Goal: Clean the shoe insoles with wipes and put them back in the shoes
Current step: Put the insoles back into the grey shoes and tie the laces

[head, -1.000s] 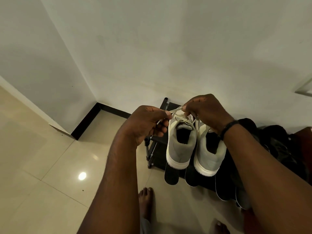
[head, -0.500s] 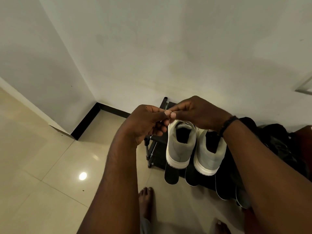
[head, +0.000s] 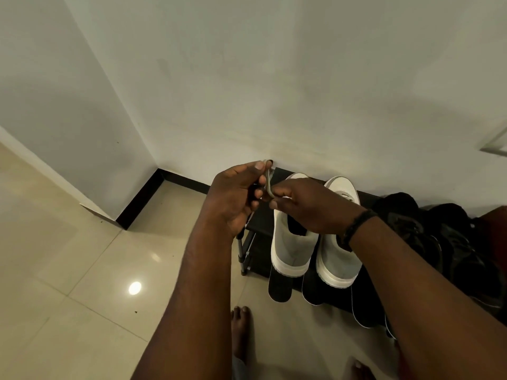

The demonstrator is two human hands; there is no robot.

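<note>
Two pale grey sneakers stand side by side, heels toward me, on a low black shoe rack [head: 260,220]: the left shoe [head: 290,250] and the right shoe [head: 338,261]. Above the left shoe, my left hand [head: 233,198] and my right hand [head: 310,207] both pinch its pale lace [head: 268,185], pulled up into a loop between them. Several dark insoles [head: 279,286] stick out from under the shoes over the rack's front edge. The left shoe's front is hidden by my right hand.
The rack stands against a white wall beside a corner with black skirting [head: 142,198]. Dark shoes or bags [head: 450,242] crowd the rack's right side. My bare feet [head: 241,333] stand on glossy beige tiles before the rack.
My hands came together over the left shoe, then rose and shifted left, drawing the lace up into a loop. The shoes stayed put.
</note>
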